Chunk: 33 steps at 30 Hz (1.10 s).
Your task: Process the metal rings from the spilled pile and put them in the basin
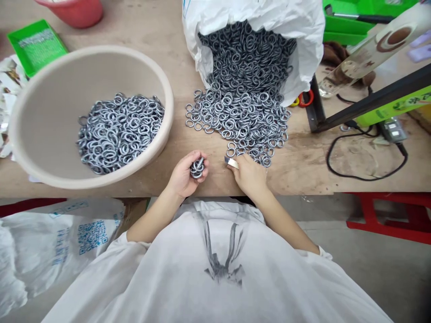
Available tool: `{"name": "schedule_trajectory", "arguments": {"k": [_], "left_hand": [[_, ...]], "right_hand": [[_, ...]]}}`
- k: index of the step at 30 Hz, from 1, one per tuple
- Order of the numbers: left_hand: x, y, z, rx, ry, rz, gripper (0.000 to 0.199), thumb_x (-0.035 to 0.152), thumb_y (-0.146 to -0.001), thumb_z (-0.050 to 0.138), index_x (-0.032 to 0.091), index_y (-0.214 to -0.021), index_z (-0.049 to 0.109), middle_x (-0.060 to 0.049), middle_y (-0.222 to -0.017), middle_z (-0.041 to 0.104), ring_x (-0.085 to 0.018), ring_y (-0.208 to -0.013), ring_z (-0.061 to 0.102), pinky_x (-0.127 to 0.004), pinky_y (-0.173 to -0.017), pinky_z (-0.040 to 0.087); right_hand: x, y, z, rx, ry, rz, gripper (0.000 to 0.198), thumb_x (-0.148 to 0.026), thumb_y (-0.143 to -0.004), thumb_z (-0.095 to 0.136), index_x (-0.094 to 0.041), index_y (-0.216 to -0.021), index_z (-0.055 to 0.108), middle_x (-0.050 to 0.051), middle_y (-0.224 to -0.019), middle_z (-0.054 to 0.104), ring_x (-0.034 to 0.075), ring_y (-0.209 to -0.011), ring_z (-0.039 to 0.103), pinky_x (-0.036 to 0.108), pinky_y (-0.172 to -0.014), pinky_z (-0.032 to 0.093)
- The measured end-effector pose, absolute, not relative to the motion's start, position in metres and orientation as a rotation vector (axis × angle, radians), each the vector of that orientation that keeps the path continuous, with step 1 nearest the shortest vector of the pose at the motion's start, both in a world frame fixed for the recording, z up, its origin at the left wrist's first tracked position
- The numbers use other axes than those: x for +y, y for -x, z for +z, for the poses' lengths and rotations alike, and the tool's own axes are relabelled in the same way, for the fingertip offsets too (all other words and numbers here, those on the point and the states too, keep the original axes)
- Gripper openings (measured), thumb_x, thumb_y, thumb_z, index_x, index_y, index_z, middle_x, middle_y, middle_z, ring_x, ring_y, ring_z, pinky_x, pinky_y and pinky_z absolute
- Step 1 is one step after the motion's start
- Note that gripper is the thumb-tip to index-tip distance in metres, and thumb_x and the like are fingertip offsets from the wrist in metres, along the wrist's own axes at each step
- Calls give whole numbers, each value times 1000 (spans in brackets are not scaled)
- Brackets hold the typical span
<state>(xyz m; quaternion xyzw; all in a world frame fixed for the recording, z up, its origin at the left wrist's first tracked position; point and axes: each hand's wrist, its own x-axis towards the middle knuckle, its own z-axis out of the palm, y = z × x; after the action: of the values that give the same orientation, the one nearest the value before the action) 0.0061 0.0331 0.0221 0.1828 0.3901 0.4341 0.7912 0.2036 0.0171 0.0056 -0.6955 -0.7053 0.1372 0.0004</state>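
My left hand (183, 176) is closed around several metal rings (197, 168), which show between the thumb and the curled fingers. To its right, my right hand (251, 176) rests low over the table, gripping a small flat pale piece with a dark end (232, 163); its kind is not clear. Just beyond the right hand spreads a loose pile of grey metal rings (245, 112), spilling from the mouth of a white sack (306, 58). A large beige basin (43, 172), left of my left hand, holds a heap of the same rings.
Behind the basin are a green tray (43, 47) of small parts and a red bowl (81, 11). On the right stand a black metal frame (367, 101), a clear bottle (357, 67) and a looped black cable (367, 178). A red stool (390, 215) sits below the table edge.
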Motion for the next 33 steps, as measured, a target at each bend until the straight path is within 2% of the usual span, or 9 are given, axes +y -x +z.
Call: {"name": "schedule_trajectory", "arguments": {"k": [2, 4, 7, 10, 16, 19, 24, 29, 33], "left_hand": [[33, -6, 21, 835, -346, 923, 34, 39, -73, 80, 16, -79, 56, 2, -69, 60, -8, -50, 54, -14, -34, 33], [31, -8, 19, 833, -353, 901, 40, 41, -69, 85, 17, -79, 54, 3, -69, 61, -8, -49, 54, -14, -34, 33], [26, -16, 16, 816, -440, 839, 45, 39, -66, 89, 17, -79, 52, 2, -67, 61, -7, -45, 52, -14, -34, 31], [22, -23, 13, 731, -481, 700, 44, 42, -68, 88, 16, -81, 54, 2, -64, 59, -5, -40, 46, -14, -33, 28], [22, -23, 10, 517, -401, 405, 48, 44, -65, 89, 12, -89, 62, 5, -60, 49, -3, -39, 39, -15, -34, 24], [21, -25, 10, 553, -423, 434, 43, 41, -68, 88, 12, -84, 61, 5, -59, 49, -3, -39, 39, -15, -35, 24], [16, -34, 11, 743, -541, 665, 48, 48, -65, 88, 15, -76, 55, 5, -56, 49, -3, -40, 39, -15, -36, 26], [18, -35, 13, 781, -612, 719, 50, 54, -66, 86, 15, -77, 56, 5, -55, 50, -4, -39, 40, -16, -36, 26], [25, -29, 19, 818, -634, 784, 47, 51, -65, 86, 14, -76, 59, 6, -53, 49, -4, -39, 41, -16, -36, 27]], "right_hand": [[20, -206, 6, -2113, 2116, 519, 25, -33, -99, 49, -18, -110, 66, 13, -111, 66, 25, -89, 63, 32, -67, 37], [21, -209, 8, -1950, 1907, 718, 22, -36, -99, 48, -19, -97, 63, 10, -99, 65, 23, -86, 60, 31, -69, 39], [22, -210, 13, -1677, 1461, 1185, 36, -53, -98, 47, -22, -80, 51, 1, -76, 54, 17, -71, 51, 29, -65, 39], [22, -206, 17, -1479, 1187, 1488, 45, -65, -91, 55, -23, -76, 49, -4, -67, 45, 13, -61, 43, 26, -58, 37], [24, -198, 16, -1355, 1007, 1667, 45, -66, -87, 63, -23, -78, 51, -5, -63, 47, 11, -58, 44, 25, -57, 37], [24, -198, 14, -1383, 1026, 1607, 47, -68, -84, 64, -23, -78, 53, -4, -64, 51, 13, -60, 47, 27, -61, 40], [21, -198, 11, -1580, 1230, 1167, 45, -64, -79, 72, -22, -88, 63, 1, -81, 61, 16, -74, 54, 30, -69, 41], [22, -202, 16, -1690, 1265, 1013, 42, -61, -95, 52, -21, -86, 62, 3, -79, 62, 18, -76, 57, 32, -71, 41], [18, -210, 25, -1883, 1294, 762, 47, -60, -99, 44, -21, -76, 57, 2, -70, 55, 16, -67, 51, 30, -64, 34]]}}
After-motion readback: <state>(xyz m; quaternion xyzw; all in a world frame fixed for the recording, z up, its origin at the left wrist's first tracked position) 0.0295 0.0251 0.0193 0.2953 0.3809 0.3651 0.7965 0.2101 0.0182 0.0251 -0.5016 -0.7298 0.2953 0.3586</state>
